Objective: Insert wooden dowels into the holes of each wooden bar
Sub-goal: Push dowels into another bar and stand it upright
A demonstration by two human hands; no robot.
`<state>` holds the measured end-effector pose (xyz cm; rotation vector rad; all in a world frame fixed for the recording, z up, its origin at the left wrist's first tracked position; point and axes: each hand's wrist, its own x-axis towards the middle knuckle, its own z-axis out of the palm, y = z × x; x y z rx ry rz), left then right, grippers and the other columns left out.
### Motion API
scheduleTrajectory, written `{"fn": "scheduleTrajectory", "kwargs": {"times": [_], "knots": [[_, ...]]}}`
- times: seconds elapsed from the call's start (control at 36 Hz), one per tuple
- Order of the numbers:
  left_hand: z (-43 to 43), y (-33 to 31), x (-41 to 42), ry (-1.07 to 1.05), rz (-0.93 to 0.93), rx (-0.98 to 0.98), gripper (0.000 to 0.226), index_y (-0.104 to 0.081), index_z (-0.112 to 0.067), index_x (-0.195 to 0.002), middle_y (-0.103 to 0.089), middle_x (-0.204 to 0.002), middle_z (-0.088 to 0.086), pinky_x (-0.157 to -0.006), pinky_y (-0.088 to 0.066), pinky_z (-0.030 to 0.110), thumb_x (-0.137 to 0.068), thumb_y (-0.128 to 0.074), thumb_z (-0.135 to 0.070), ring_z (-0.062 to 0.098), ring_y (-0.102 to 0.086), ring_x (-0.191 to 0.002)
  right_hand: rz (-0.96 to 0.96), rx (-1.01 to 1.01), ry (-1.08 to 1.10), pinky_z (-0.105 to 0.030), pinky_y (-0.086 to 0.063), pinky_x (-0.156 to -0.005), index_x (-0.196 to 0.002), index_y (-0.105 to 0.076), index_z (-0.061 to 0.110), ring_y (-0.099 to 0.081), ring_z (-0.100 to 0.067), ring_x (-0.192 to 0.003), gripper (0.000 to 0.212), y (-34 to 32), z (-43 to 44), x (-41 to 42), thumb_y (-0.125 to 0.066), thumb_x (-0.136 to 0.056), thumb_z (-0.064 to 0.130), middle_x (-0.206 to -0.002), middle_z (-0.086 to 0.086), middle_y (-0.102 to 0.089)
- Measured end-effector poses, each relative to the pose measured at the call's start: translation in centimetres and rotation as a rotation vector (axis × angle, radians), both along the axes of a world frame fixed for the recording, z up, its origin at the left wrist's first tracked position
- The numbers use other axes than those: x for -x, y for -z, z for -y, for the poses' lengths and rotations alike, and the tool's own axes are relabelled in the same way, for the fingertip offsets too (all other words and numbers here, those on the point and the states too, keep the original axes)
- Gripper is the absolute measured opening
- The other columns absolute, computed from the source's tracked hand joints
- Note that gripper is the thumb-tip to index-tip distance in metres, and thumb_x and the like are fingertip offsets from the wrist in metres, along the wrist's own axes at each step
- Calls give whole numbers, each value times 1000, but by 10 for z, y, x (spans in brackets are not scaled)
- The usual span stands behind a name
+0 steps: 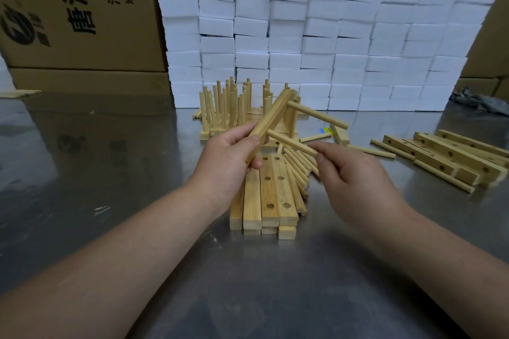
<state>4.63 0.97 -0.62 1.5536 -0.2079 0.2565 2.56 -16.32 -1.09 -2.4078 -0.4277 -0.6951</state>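
Over bar stack (271, 195): left hand (228, 154) grips bar (275, 115), tilted; right hand (355, 173) pinches dowel (292, 142) at bar's near hole. Skewed entry could jam dowel, or bar could twist, loosening seated dowel (316, 117).

A: Where is there room on the table (82, 173)?
B: Its left side lies bare back to the cardboard boxes (68, 22); so does the near edge before the stacked bars (271, 201).
A: And behind?
B: Upright dowels (228, 107) stand just behind the stack, a wall of white foam blocks (330, 49) beyond. Rightward, bare metal runs between the loose dowels (298, 170) and another bar pile (454, 157).
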Motion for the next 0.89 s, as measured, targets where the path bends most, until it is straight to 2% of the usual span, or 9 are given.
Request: {"fn": "scheduleTrajectory", "kwargs": {"times": [0.14,0.28,0.36,0.44,0.53,0.61,0.67,0.78,0.89], "knots": [[2,0,0,-7,22,-20,29,-62,-41,-96,-72,-84,-11,-53,-47,16,-95,-49,-15,2,-50,-51,8,0,-30,-28,-41,-61,-106,-61,26,-50,-7,-69,26,-1,-1,1,-39,-92,30,-71,8,-56],[3,2,-1,-68,36,-119,27,-58,-33,-119,-71,-88,-12,-64,-52,24,-96,-47,-26,0,-52,-53,52,56,-8,-24,-39,-61,-109,-61,23,-49,-8,-70,27,-1,-2,1,-40,-93,28,-74,5,-57],[2,2,-1,-93,45,-151,29,-58,-32,-122,-71,-88,-10,-66,-54,27,-96,-47,-28,-1,-52,-52,77,83,0,-20,-36,-57,-108,-61,23,-48,-7,-67,28,0,-3,1,-37,-93,29,-72,6,-54],[2,1,-1,-100,53,-176,26,-59,-34,-118,-71,-85,-13,-65,-53,25,-96,-47,-28,-2,-51,-51,108,131,20,-16,-32,-55,-107,-60,23,-44,-6,-64,29,0,-3,0,-36,-93,29,-69,10,-50],[1,0,0,-82,72,-180,22,-59,-41,-108,-71,-83,-14,-58,-51,15,-96,-48,-27,-4,-50,-48,136,159,27,-14,-30,-55,-107,-61,21,-42,-6,-62,31,0,-3,2,-36,-92,29,-68,11,-48],[2,-1,1,-82,95,-197,25,-58,-48,-89,-71,-83,-9,-54,-47,10,-95,-50,-26,-4,-50,-47,131,134,18,-18,-34,-56,-110,-62,19,-47,-13,-65,33,-1,-3,2,-36,-91,29,-70,5,-54],[1,-2,1,-83,97,-202,26,-58,-48,-85,-71,-82,-11,-54,-47,9,-95,-50,-25,-4,-50,-47,124,115,15,-21,-34,-56,-111,-62,19,-48,-14,-66,32,0,-2,2,-38,-91,27,-69,7,-53],[1,-2,0,-77,92,-212,20,-61,-39,-102,-69,-76,-22,-50,-44,6,-95,-51,-24,-4,-49,-45,70,5,8,-27,-38,-63,-114,-63,21,-52,-13,-72,31,3,0,1,-43,-92,27,-74,7,-58],[0,-2,1,-85,95,-232,27,-62,-21,-119,-68,-69,-24,-48,-41,2,-95,-50,-22,-4,-48,-44,-17,-143,-26,-19,-38,-62,-110,-65,24,-52,-2,-71,27,5,0,1,-45,-92,28,-72,16,-58]]}}
